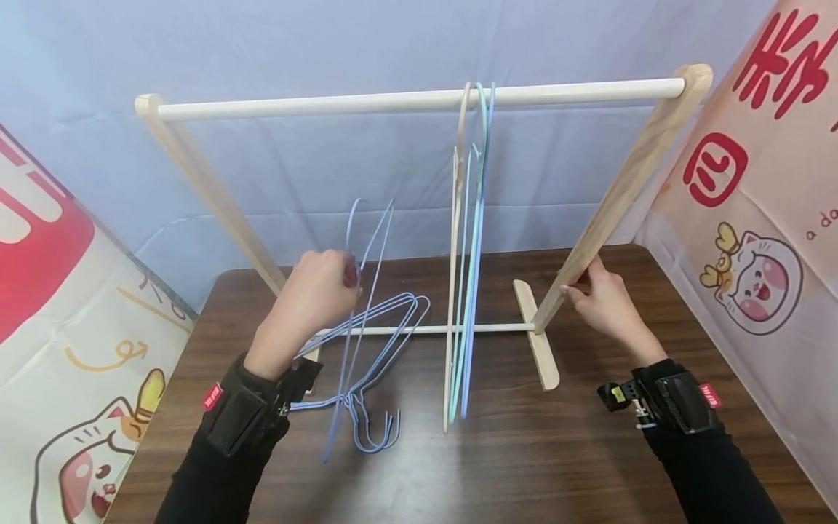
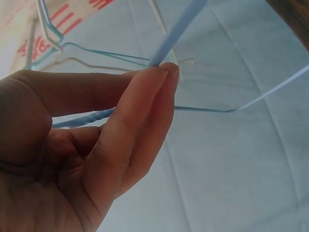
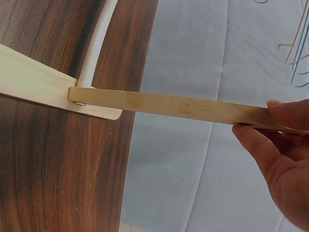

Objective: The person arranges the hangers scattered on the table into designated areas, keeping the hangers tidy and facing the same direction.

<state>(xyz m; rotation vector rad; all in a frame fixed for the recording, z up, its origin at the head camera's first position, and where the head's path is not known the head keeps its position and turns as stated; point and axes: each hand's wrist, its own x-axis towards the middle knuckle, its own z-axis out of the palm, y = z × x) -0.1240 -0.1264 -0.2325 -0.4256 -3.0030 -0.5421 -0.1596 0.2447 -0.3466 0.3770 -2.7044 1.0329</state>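
My left hand [image 1: 317, 287] pinches a light blue wire hanger [image 2: 181, 31] between thumb and fingertips, raised above the table on the left and below the rack's top rail [image 1: 314, 105]. My right hand [image 1: 607, 302] grips the lower part of the rack's right wooden post [image 3: 183, 106], thumb on one face and fingers on the other. From the rail, right of its middle, hang a cream hanger [image 1: 461, 131], a mint green hanger [image 1: 483, 131] and a blue hanger [image 1: 491, 109], close together. Beneath my left hand, several blue hangers [image 1: 372, 448] lie stacked, hooks toward me.
The rack stands on a dark wood table [image 1: 511, 466]. Its low white bar [image 1: 500, 328] joins the posts, and a flat wooden foot [image 1: 547, 367] lies under the right post. A pale blue cloth [image 1: 294, 44] hangs behind, with printed sheets [image 1: 740, 364] at both sides.
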